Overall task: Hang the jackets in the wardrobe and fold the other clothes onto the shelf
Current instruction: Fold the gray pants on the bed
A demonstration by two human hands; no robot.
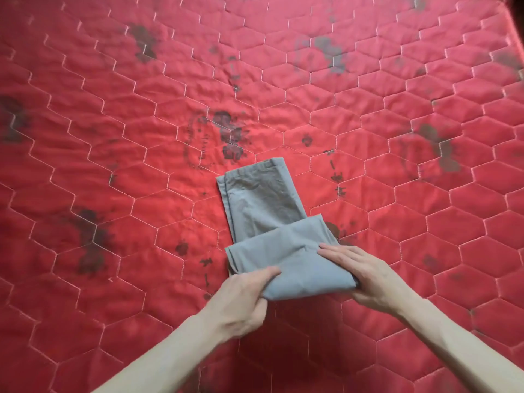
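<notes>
- The grey garment (269, 219) lies on the red quilted mattress (113, 109), near its front middle, already folded into a narrow strip. Its near end is doubled over into a thicker wad, while the hemmed far end lies flat and points away.
- The left hand (241, 296) pinches the near-left corner of the wad, thumb on top and fingers curled beneath. If that pinch catches only the top layer, I judge the lower layers would sag out when the bundle is raised.
- The right hand (365, 273) lies on the right side with fingers straight and close together, pressing the fold down while the palm wraps the edge. A pull from one hand alone would likely skew the fold.
- The cloth looks thin and smooth, so the layers may slide over each other and the creases open.
- The far end lies at a slant to the wad; folding on from here risks a crooked packet.
- The mattress shows dark stains, one just beside the garment; dragging could soil it.
- Neither shelf nor wardrobe is in view.
</notes>
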